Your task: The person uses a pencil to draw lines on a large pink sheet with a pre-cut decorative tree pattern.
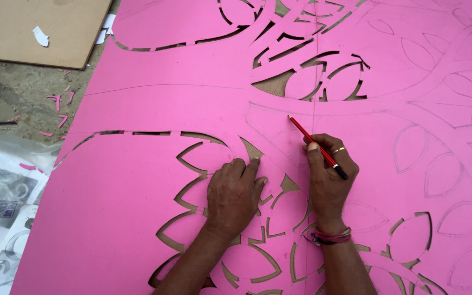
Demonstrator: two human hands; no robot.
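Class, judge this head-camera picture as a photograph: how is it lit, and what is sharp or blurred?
Head view: soft, even daylight, no glare on the pink sheet; only faint shadows beside the left hand and right hand; the red pencil and cut edges look sharp; the plastic wrap at left shows mild sheen.

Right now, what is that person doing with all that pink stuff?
A person is drawing on a big pink foam sheet with leaf shapes cut out of it. The right hand holds a thin red pencil, its tip on the sheet. The left hand presses flat on the cut leaves. Pink scraps lie on the ground.
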